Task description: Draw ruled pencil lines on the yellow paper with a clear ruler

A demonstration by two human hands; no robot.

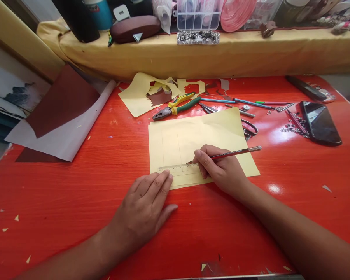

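Note:
A pale yellow sheet (pixel 201 132) with thin pencil lines lies on the red table, with the edge of another sheet showing under it. Across its lower part rests a clear ruler (pixel 177 168). The fingertips of my left hand (pixel 147 202) press on the ruler's lower edge; its fingers lie flat and the thumb is spread on the table. My right hand (pixel 218 165) grips a dark red pencil (pixel 236 152), its tip at the ruler's upper edge. The ruler's right end is hidden by my right hand.
Pliers (pixel 176 107) and cut yellow scraps (pixel 137 93) lie behind the sheet, with pens (pixel 253 103) to their right. A phone (pixel 321 122) sits at the right. Brown and white sheets (pixel 64 101) are at the left. A cloth-covered ledge (pixel 163 54) holds boxes at the back.

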